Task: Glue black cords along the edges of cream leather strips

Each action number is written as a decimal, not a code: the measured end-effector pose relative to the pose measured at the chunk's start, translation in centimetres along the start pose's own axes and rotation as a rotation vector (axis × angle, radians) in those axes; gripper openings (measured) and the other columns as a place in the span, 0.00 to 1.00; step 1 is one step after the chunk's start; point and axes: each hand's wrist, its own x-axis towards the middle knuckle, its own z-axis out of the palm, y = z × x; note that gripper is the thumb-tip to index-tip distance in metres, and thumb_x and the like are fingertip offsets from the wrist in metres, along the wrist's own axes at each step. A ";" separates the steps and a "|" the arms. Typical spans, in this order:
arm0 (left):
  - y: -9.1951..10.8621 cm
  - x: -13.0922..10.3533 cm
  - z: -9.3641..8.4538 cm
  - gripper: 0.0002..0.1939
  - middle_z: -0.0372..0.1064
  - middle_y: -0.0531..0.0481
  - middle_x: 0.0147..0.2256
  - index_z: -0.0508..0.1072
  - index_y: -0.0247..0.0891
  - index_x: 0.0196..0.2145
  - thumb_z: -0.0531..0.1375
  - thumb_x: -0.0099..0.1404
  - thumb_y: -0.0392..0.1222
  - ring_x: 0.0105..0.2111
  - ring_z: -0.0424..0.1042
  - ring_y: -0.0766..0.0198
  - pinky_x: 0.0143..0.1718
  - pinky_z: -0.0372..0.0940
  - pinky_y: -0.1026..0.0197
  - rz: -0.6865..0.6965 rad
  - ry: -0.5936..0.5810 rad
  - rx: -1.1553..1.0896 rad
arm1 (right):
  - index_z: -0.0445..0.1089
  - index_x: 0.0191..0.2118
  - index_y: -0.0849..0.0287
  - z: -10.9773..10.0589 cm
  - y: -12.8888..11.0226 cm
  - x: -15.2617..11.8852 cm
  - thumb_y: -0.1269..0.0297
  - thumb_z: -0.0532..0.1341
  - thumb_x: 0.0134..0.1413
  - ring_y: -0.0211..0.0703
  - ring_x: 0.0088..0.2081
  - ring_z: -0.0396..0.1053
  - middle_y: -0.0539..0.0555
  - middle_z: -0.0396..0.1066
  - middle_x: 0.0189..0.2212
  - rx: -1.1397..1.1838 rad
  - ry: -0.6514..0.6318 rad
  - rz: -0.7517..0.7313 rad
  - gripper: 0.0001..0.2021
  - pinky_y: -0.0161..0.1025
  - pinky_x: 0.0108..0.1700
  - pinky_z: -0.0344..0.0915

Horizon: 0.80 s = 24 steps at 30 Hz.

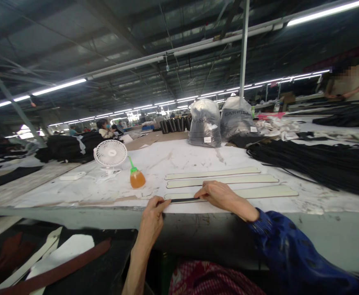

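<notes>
A narrow black strip (182, 200) stretches between my two hands along the near edge of a pale, dark-edged strip (265, 191). My left hand (152, 215) pinches its left end by the table's front edge. With fingers closed and pointing down, my right hand (220, 195) grips the strip farther right and covers part of the pale piece. Just beyond lie two more pale strips, a middle one (243, 179) and a far one (213, 173), both roughly parallel to the nearest.
A squeeze bottle of amber liquid (137, 179) and a small white fan (110, 154) stand left. Two filled plastic bags (204, 123) sit at the back. Black strips (317, 162) are heaped right. Scraps lie on a lower black surface (105, 262) at left.
</notes>
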 end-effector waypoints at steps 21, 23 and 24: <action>0.0 0.1 -0.2 0.24 0.68 0.46 0.37 0.77 0.42 0.42 0.47 0.59 0.27 0.40 0.68 0.61 0.44 0.65 0.58 -0.058 -0.007 -0.101 | 0.77 0.40 0.45 0.0 -0.9 -0.3 0.75 0.55 0.54 0.42 0.35 0.68 0.52 0.69 0.32 -0.109 -0.014 -0.025 0.19 0.33 0.29 0.53; -0.2 0.0 -0.4 0.21 0.69 0.47 0.37 0.76 0.41 0.44 0.47 0.62 0.30 0.41 0.69 0.61 0.45 0.64 0.58 -0.119 -0.004 -0.202 | 0.77 0.39 0.46 0.0 -0.9 -0.3 0.76 0.54 0.54 0.41 0.34 0.68 0.52 0.69 0.32 -0.127 -0.010 -0.022 0.19 0.33 0.28 0.51; -0.3 0.0 -0.5 0.19 0.70 0.47 0.38 0.75 0.40 0.46 0.48 0.64 0.33 0.41 0.69 0.61 0.46 0.64 0.58 -0.165 0.022 -0.258 | 0.77 0.38 0.46 0.0 -1.0 -0.3 0.76 0.54 0.54 0.41 0.34 0.68 0.52 0.68 0.32 -0.132 -0.009 -0.023 0.18 0.33 0.27 0.50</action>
